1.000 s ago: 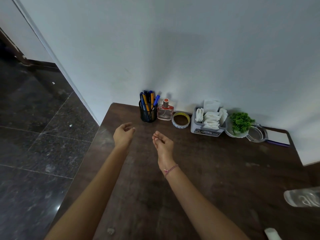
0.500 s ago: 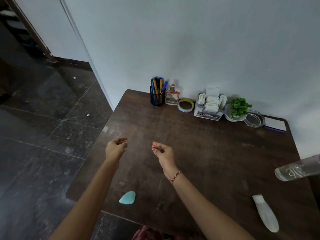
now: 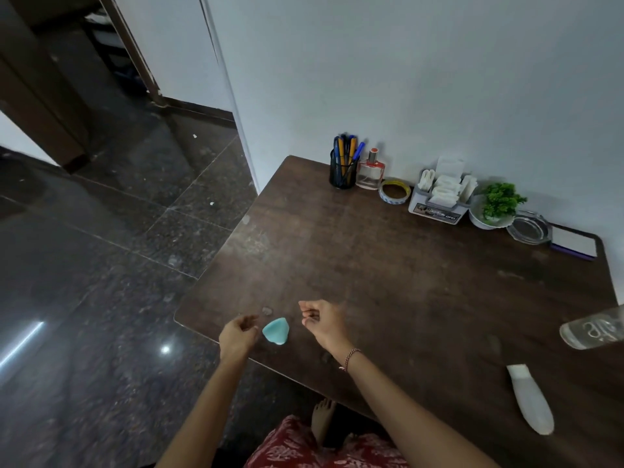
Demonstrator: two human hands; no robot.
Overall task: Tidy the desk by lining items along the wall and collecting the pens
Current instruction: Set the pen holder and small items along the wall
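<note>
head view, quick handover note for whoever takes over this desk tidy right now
Left hand: loosely curled, holds nothing, just left of the teal piece.
Right hand: loosely curled, holds nothing, just right of it.
Done: pens in the cup; perfume, tape, organiser, plant, ashtray and notepad lined along the wall.
To do: teal piece at the desk's near edge, white tube near right, clear bottle at the right edge; all are away from the wall and likely go to the row.
</note>
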